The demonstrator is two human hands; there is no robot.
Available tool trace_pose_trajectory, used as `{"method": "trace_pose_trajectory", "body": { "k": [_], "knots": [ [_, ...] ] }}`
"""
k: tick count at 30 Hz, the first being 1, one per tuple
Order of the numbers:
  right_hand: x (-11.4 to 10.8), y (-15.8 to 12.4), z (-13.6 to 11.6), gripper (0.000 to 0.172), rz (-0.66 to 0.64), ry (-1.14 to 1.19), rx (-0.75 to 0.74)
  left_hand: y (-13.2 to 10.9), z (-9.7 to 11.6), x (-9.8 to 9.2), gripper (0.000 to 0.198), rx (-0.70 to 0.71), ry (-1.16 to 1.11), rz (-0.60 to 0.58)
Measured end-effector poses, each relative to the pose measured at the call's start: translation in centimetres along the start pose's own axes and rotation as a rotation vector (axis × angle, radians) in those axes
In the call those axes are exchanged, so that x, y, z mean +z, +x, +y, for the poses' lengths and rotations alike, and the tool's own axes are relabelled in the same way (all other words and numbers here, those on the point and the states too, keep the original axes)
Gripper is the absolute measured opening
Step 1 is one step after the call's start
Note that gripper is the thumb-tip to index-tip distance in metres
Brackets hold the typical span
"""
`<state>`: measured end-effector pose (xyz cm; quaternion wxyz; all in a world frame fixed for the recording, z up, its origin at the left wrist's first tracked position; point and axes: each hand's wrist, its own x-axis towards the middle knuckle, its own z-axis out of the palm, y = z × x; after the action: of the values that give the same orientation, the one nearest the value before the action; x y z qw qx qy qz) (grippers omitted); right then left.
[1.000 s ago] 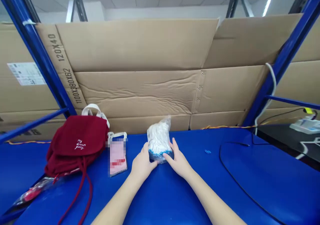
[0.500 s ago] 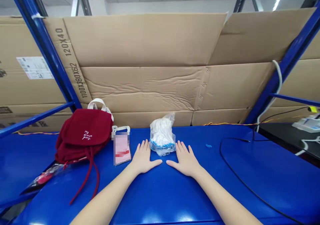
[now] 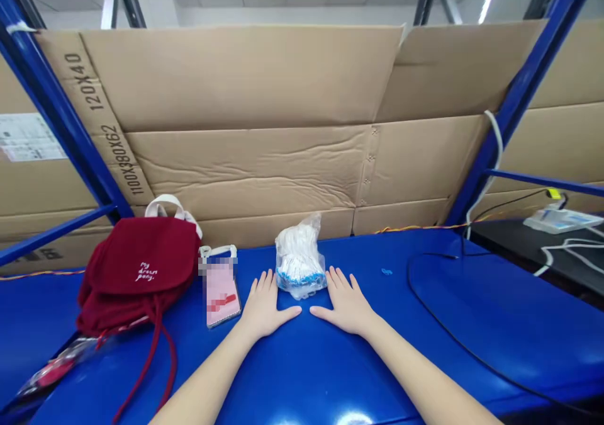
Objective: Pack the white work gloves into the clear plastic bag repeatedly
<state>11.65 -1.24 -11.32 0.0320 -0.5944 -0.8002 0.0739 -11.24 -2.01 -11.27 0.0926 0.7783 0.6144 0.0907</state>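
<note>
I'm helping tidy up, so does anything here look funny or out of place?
Yes, the dark red drawstring bag looks messy: it sits slumped, with a loose cord trailing across the blue workbench. A black cable also lies looped on the bench, and a tiny blue scrap sits all alone.

We are seeing a dark red bag (image 3: 136, 267) carrying white lettering (image 3: 145, 272), white gloves (image 3: 299, 261) banded with blue, and a glossy, bright blue table (image 3: 500, 330) shining underneath.
</note>
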Motion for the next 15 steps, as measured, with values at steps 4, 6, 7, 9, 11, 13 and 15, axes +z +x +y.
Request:
{"method": "trace_pose_trajectory", "body": {
  "k": [4,6,7,9,11,13,15],
  "knots": [
    [0.33,0.31,0.15,0.107,-0.006,-0.012,-0.006,0.05,-0.23,-0.09,0.106,0.001,-0.022,-0.007],
    [0.41,0.34,0.18,0.107,-0.008,-0.017,-0.008,0.09,-0.43,0.03,0.106,0.001,-0.026,-0.006],
    [0.41,0.33,0.17,0.106,-0.009,-0.019,-0.008,0.10,-0.50,0.09,0.106,0.001,-0.026,-0.004],
    [0.36,0.28,0.10,0.107,-0.011,-0.019,-0.003,0.09,-0.53,0.14,0.106,0.002,-0.022,-0.001],
    [0.28,0.23,-0.02,0.108,-0.011,-0.014,0.001,0.05,-0.45,0.10,0.106,0.004,-0.015,-0.003],
    [0.21,0.22,-0.10,0.109,-0.009,-0.006,0.004,-0.01,-0.36,0.03,0.106,0.006,-0.008,-0.004],
    [0.18,0.22,-0.08,0.109,-0.008,0.003,-0.001,-0.04,-0.32,-0.01,0.105,0.008,-0.006,-0.001]
  ]
}}
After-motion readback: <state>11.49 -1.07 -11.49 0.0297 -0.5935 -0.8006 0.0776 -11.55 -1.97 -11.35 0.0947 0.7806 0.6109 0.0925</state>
